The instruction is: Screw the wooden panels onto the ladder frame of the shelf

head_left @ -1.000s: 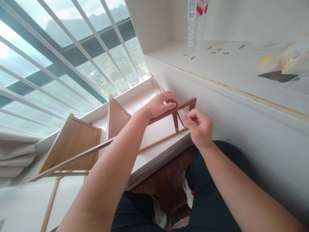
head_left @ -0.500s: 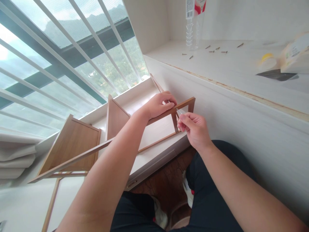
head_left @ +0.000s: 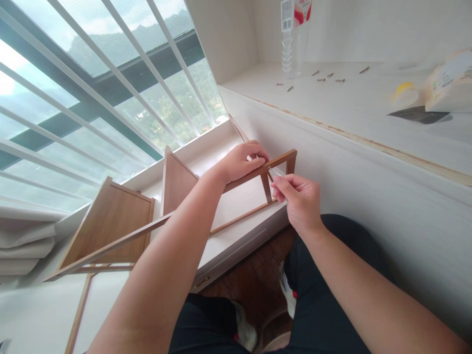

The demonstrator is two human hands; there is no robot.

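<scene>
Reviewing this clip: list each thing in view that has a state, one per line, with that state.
Left hand: gripping the top rail of the brown wooden rack frame.
Right hand: pinching a thin metal tool at the frame's joint.
Brown wooden rack frame: lying tilted on the white windowsill.
Clear plastic bottle: standing upright.
Small screws: lying loose on the white shelf.

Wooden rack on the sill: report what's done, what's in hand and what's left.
Done: the wooden rack already has two panels fixed between its rails. In hand: the left hand grips the top rail at the end frame, while the right hand pinches a thin metal tool against that joint. Left: loose screws lie unused on the white shelf by a plastic bottle.
</scene>
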